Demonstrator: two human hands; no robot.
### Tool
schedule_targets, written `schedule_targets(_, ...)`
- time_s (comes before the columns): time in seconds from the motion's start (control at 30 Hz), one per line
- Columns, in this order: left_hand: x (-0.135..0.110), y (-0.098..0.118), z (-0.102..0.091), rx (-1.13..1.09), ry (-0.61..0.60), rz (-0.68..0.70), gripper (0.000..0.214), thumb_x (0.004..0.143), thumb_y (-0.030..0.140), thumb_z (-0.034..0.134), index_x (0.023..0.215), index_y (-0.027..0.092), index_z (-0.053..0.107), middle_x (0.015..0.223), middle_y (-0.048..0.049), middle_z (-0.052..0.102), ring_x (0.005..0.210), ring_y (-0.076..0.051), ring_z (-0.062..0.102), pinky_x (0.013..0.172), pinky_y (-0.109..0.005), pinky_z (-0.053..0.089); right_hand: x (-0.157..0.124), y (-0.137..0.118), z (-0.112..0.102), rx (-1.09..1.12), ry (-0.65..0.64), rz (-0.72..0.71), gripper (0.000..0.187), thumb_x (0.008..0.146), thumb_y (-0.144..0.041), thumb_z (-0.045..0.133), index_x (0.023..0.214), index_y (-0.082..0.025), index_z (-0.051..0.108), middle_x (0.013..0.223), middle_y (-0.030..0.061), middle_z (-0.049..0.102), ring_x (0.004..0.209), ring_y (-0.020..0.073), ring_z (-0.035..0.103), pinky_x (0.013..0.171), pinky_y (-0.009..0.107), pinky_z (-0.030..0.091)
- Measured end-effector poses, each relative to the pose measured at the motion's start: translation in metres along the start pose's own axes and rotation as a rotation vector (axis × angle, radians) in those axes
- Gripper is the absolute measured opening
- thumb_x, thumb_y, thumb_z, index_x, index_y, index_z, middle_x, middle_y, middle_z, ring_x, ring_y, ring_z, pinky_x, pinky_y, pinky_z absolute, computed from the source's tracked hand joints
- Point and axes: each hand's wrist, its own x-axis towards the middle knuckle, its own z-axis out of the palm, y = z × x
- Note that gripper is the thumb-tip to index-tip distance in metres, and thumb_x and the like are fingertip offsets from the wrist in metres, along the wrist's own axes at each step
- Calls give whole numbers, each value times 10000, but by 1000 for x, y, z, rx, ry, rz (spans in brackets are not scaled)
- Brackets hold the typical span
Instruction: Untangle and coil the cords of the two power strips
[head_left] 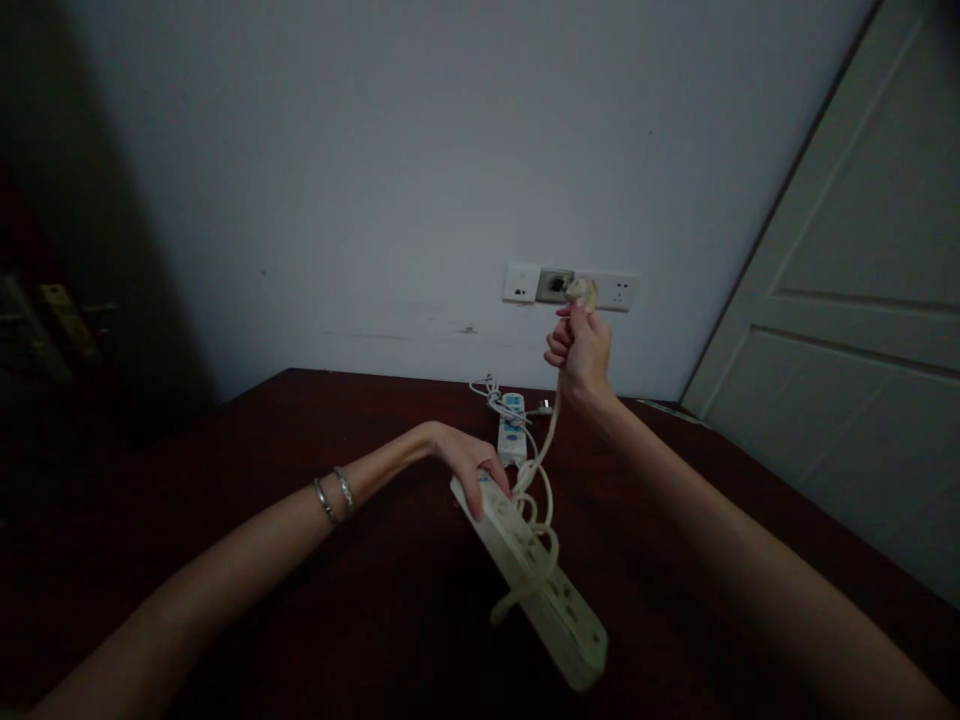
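Observation:
My left hand grips the far end of a long off-white power strip, which is tilted with its near end toward me. A cream cord loops around the strip and runs up to my right hand. Between the fingers and thumb of that hand is the cord's plug, raised in front of the wall outlets. The plug overlaps the edge of a grey socket plate in the picture; whether it touches the wall I cannot tell.
A second, white and blue power strip lies on the dark red table, its thin cord bundled at the back. White outlet plates line the wall. A pale panelled door stands at right; a dark door with a brass handle is at left.

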Motion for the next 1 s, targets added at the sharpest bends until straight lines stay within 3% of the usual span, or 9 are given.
schedule_targets(0.1, -1, -7, -6, 43, 12, -105, 450, 483, 297, 789, 908, 178, 697, 718, 15, 658, 641, -164, 584, 581, -259, 486, -17, -24, 10, -32, -22, -57, 340, 788, -548, 522, 739, -226, 427, 491, -102, 233, 366, 40, 169, 340, 174, 136)
schedule_targets(0.23, 1, -14, -9, 80, 28, -72, 460, 512, 307, 770, 947, 185, 681, 743, 23, 645, 671, -155, 574, 604, -246, 472, -48, -36, 24, -16, -64, -95, 330, 813, -561, 473, 776, -234, 454, 518, -90, 228, 385, 51, 178, 346, 182, 164)
schedule_targets(0.37, 4, -17, -5, 121, 55, -47, 494, 511, 287, 776, 980, 190, 655, 813, 25, 640, 763, -165, 577, 682, -254, 466, -72, -36, 28, -50, -126, -44, 289, 828, -520, 476, 838, -234, 509, 539, -78, 264, 402, 58, 234, 362, 189, 226)
schedule_targets(0.5, 8, -26, 0, 105, 140, -35, 598, 467, 291, 793, 1022, 178, 600, 833, 15, 605, 782, -170, 562, 650, -252, 459, -88, -30, 12, -129, -296, 63, 284, 819, -484, 519, 859, -207, 563, 526, -70, 326, 430, 65, 300, 401, 198, 290)
schedule_targets(0.63, 7, -34, 0, 168, 222, 6, 575, 492, 339, 790, 1010, 166, 610, 880, -6, 606, 815, -178, 556, 721, -283, 454, -98, -27, -13, -443, -468, 74, 287, 861, -439, 479, 768, -188, 582, 548, -38, 446, 496, 81, 399, 477, 209, 346)
schedule_targets(0.73, 4, -37, -1, 207, 262, 65, 552, 513, 371, 789, 1008, 177, 639, 971, -17, 621, 927, -206, 551, 854, -317, 415, -103, -29, -27, -614, -644, 30, 244, 881, -387, 462, 843, -207, 621, 765, 9, 589, 722, 126, 537, 685, 254, 438)
schedule_targets(0.8, 1, -39, 1, 184, 274, 90, 582, 525, 397, 782, 1045, 183, 631, 996, -17, 623, 957, -211, 547, 879, -320, 403, -108, -32, -35, -680, -743, 26, 223, 887, -360, 457, 962, -234, 624, 907, 28, 620, 873, 164, 561, 820, 314, 437)
schedule_targets(0.9, -4, -42, 7, 167, 278, 127, 660, 537, 426, 770, 1120, 175, 593, 1026, -27, 616, 966, -213, 544, 878, -328, 408, -116, -35, -51, -758, -757, 85, 258, 878, -355, 475, 1094, -248, 566, 873, 35, 635, 834, 182, 588, 765, 333, 471)
schedule_targets(1.0, -10, -41, 17, 292, 374, 172, 681, 545, 417, 770, 1153, 178, 579, 1159, -66, 569, 1089, -245, 481, 966, -363, 341, -125, -35, -69, -797, -722, 116, 224, 875, -352, 482, 1064, -246, 540, 826, 27, 641, 742, 167, 603, 660, 290, 486)
